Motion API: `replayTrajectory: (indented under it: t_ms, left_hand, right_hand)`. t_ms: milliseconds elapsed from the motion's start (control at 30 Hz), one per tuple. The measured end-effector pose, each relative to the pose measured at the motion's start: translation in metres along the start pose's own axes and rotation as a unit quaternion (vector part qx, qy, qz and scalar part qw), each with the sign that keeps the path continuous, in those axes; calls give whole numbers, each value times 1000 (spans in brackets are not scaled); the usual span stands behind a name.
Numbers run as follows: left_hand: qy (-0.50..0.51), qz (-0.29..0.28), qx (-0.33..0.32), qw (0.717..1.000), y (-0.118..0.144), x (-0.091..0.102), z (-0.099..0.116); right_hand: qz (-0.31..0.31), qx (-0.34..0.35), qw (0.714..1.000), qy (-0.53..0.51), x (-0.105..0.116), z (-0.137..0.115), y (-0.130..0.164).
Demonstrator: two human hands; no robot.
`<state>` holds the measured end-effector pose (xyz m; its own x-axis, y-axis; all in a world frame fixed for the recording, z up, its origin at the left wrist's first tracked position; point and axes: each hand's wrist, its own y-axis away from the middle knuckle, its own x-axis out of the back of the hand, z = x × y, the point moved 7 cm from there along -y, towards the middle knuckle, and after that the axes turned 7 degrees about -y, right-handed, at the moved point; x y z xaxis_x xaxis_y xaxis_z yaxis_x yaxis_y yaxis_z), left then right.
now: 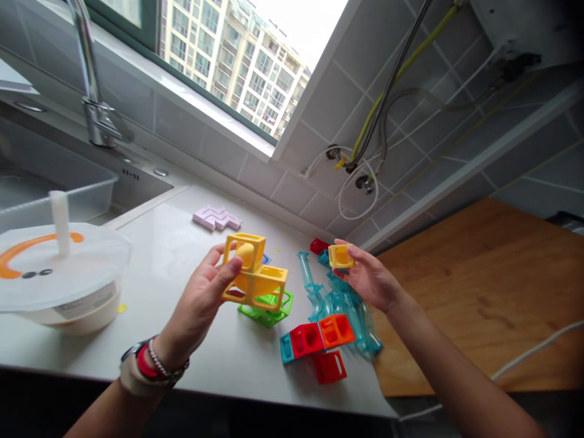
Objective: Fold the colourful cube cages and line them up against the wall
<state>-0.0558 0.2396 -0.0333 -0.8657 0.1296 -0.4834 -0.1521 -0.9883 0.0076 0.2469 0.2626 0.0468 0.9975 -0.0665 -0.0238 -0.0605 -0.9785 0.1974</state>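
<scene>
The left hand point(205, 298) holds a yellow block assembly point(255, 274) up off the white counter point(182, 243), thumb and fingers closed on its left side; it looks like two or three open-frame cubes already joined, with a rounded yellow piece seated in the upper one. The right hand point(367, 277) pinches a single small yellow cube point(341, 256) between thumb and fingertips, raised at about the same height as the assembly and well apart from it to the right.

Below the assembly a green frame piece point(267, 310) lies flat on the counter. Nearer the counter's front edge sit a red cube point(306, 339), an orange cube point(336, 330) touching it, a thin blue piece point(286, 348) against the red one's left side, and another red cube point(329, 367) just in front. Clear teal tube pieces point(340, 304) lie in a loose cluster under the right hand, reaching to where the wooden board point(479, 292) begins. A pale lilac zigzag piece point(216, 217) rests further back, near the tiled wall, and a small red piece point(318, 246) sits behind the tubes.

To the left stand a round white lidded container point(59, 274) with an orange mark on its lid, and the sink point(55, 176) with its tap.

As a judgement, the build is at an early stage: only the yellow part is joined (a handful of cubes at most), the small cube in the right hand is not yet attached, and most pieces lie loose on the counter
</scene>
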Motion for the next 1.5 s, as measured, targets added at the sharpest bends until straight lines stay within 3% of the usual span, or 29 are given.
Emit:
replayTrajectory:
  t_ms: [200,367,700,833,1167,1500]
  left_hand:
    - [50,-91,42,994,15,-32,-17]
    - [53,-141,77,986,26,-48,-29]
    - [38,-46,85,995,28,-41,-35]
    - [88,-57,112,988,28,-45,-37]
    - [77,-82,110,988,22,-44,-36]
    - [107,-109,114,982,23,-48,-42]
  right_hand:
    - [-38,8,997,-70,-40,-2,40]
    - [-32,19,996,-84,-47,4,50]
    - [-15,38,994,-98,-65,15,58]
    - [-18,71,996,-54,-71,13,58]
    - [-92,155,980,85,-84,6,62]
    - [-99,160,972,141,-80,15,66]
